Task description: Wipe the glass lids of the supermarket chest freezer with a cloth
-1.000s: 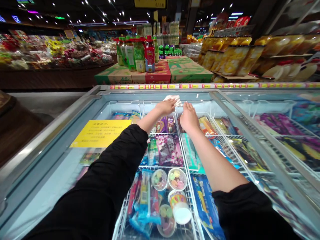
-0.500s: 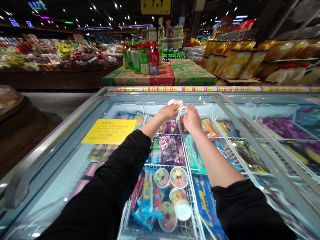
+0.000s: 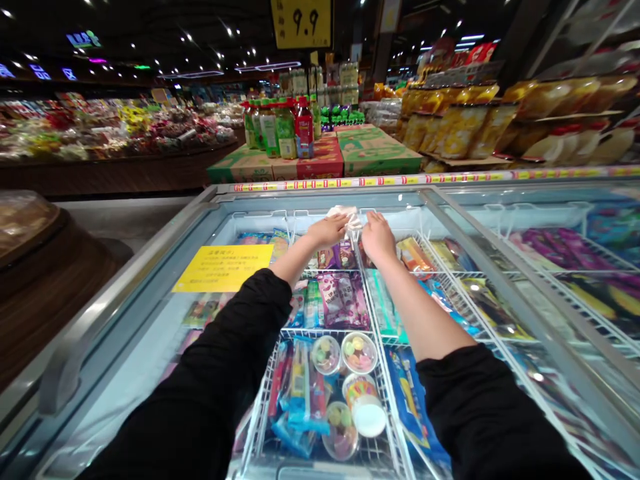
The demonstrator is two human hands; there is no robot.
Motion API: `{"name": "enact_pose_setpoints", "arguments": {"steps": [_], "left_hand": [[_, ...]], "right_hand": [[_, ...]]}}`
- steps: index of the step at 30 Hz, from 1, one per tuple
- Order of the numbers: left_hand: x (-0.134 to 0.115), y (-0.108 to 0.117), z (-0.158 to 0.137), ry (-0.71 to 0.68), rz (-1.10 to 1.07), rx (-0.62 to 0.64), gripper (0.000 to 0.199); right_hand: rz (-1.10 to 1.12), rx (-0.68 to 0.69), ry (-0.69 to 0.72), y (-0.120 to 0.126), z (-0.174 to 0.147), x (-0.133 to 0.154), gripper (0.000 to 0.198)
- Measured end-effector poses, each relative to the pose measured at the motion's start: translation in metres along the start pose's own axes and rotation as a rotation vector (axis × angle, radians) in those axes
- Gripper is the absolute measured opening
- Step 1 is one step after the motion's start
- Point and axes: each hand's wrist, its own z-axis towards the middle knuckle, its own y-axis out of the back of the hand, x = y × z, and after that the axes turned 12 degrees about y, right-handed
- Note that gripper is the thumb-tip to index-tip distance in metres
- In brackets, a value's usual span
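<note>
A crumpled white cloth (image 3: 349,216) lies on the glass lid (image 3: 295,207) of a chest freezer, close to its far edge. My left hand (image 3: 327,231) presses on the cloth with its fingers, which partly cover it. Just right of the cloth, my right hand (image 3: 378,239) rests on the glass with fingers stretched forward; its palm side is hidden. Beneath the glass, wire baskets hold frozen treats, among them a purple packet (image 3: 341,297), several clear cups and a white-lidded tub (image 3: 366,405).
A yellow notice (image 3: 224,268) is on the glass to the left. A metal lid frame with a handle (image 3: 63,380) runs along the left side. Beyond the far rim (image 3: 280,186), drink bottles (image 3: 286,133) stand on cartons (image 3: 380,157). Bagged yellow goods (image 3: 455,130) are stacked at right.
The view has tilted slightly, so the background sits lower. Both hands have shifted a little left, the left one slightly more, with the cloth still under its fingers.
</note>
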Motion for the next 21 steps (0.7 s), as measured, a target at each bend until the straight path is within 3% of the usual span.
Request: {"name": "enact_pose_setpoints", "arguments": {"steps": [3, 7, 11, 17, 21], "left_hand": [[-0.023, -0.002, 0.0, 0.044, 0.019, -0.005, 0.061], [-0.041, -0.013, -0.03, -0.116, -0.001, -0.011, 0.057], [-0.037, -0.016, -0.056, -0.23, -0.037, -0.007, 0.055], [-0.04, -0.004, -0.018, -0.046, -0.007, 0.038, 0.06], [-0.044, -0.008, -0.008, -0.031, -0.037, -0.002, 0.06]], "right_hand": [[0.022, -0.005, -0.009, 0.0, 0.001, -0.001, 0.057], [0.067, 0.002, -0.019, 0.003, 0.003, -0.003, 0.057], [0.094, 0.002, -0.046, 0.006, 0.005, -0.003, 0.059], [0.091, -0.038, -0.054, 0.004, 0.007, -0.003, 0.059], [0.07, 0.002, -0.059, 0.004, 0.006, -0.002, 0.059]]}}
